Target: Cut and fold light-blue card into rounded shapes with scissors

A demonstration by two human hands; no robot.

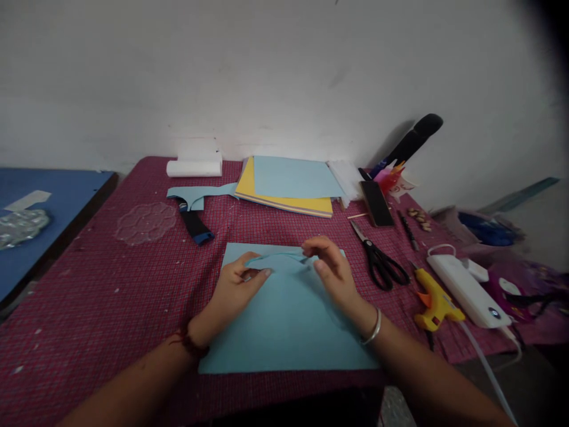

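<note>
A light blue sheet of paper (288,320) lies flat on the cloth-covered table in front of me. Above its far part, a thin curved strip of light blue paper (278,257) is pinched at its left end by my left hand (235,290). My right hand (335,276) is by the strip's other end, fingers bent and thumb apart from them. Whether a fingertip touches the strip there is hard to see.
Scissors (377,258), a yellow glue gun (435,299), a white power strip (469,290) and a dark phone (377,203) lie to the right. Behind are stacked coloured sheets (293,178), a white roll (194,168) and blue paper offcuts (200,193). A clear lacy plastic piece (146,223) lies left.
</note>
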